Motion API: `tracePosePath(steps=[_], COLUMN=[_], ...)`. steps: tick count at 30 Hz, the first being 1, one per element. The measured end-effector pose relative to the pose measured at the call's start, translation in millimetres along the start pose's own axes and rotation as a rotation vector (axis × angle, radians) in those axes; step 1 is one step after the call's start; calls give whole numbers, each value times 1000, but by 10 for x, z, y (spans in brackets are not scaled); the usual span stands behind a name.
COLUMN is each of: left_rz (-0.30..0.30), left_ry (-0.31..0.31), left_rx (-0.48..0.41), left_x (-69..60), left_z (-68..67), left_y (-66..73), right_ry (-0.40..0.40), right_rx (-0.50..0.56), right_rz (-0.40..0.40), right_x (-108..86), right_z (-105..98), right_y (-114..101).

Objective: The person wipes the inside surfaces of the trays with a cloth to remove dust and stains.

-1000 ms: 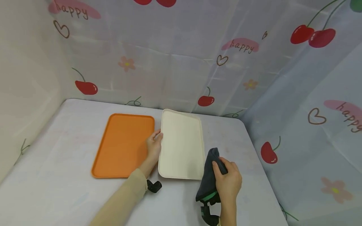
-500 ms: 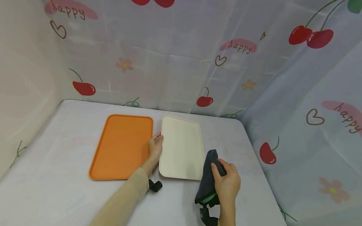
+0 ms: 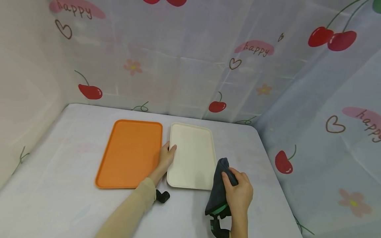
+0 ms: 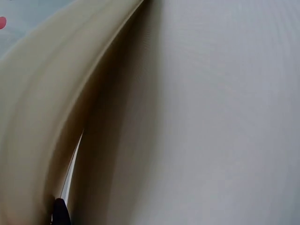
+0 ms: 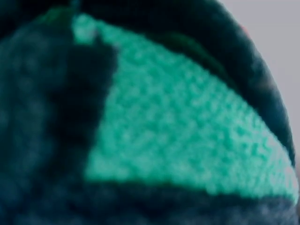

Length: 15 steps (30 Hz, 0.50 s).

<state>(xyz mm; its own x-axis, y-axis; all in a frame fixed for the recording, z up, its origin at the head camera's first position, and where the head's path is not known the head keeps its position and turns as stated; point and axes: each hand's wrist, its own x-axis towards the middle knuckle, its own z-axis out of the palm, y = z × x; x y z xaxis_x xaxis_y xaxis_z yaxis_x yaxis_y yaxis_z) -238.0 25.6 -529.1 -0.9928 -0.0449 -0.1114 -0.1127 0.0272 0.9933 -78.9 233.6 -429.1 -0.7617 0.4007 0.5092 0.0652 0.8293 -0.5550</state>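
A cream rectangular tray (image 3: 191,155) lies on the white-covered table, its length running away from me. My left hand (image 3: 167,157) holds its left rim, with the thumb over the edge and the other fingers partly hidden. Just left of it lies an orange tray (image 3: 131,152), partly covered by my left forearm. At the cream tray's lower right corner, my right hand (image 3: 239,191) pinches a bunched dark grey cloth (image 3: 218,188) with green along its lower edge. The right wrist view is filled by the cloth's green fabric (image 5: 178,122) and dark folds, blurred.
Black wrist-camera mounts (image 3: 162,197) stick out beside both wrists. A beige sleeve (image 4: 42,117) blocks much of the left wrist view. Behind the table (image 3: 59,165) and on its right hangs a cherry-printed curtain (image 3: 178,66).
The far end of the cream tray has come down toward the table. My left thumb has shifted further over its rim. My right hand and the cloth have hardly moved.
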Motion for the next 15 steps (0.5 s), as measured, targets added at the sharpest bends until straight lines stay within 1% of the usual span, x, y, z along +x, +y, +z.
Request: tracePosePath(steps=[3, 7, 9, 11, 15], left_rz=[-7, 3, 25, 62, 115], left_ry=[-35, -41, -45, -47, -57], left_rx=[1, 41, 55, 60, 46], left_x=[1, -13, -29, -44, -59], left_z=[-8, -19, -25, -32, -38], left_y=[-3, -18, -18, -15, -8], right_ry=[1, 0, 0, 0, -4], right_rx=[0, -2, -1, -1, -3], right_rz=[-1, -3, -4, -7, -9], right_x=[-5, -15, -19, -22, -26], right_z=[-4, -7, -8, -8, -7], right_y=[-7, -12, -14, -16, -20])
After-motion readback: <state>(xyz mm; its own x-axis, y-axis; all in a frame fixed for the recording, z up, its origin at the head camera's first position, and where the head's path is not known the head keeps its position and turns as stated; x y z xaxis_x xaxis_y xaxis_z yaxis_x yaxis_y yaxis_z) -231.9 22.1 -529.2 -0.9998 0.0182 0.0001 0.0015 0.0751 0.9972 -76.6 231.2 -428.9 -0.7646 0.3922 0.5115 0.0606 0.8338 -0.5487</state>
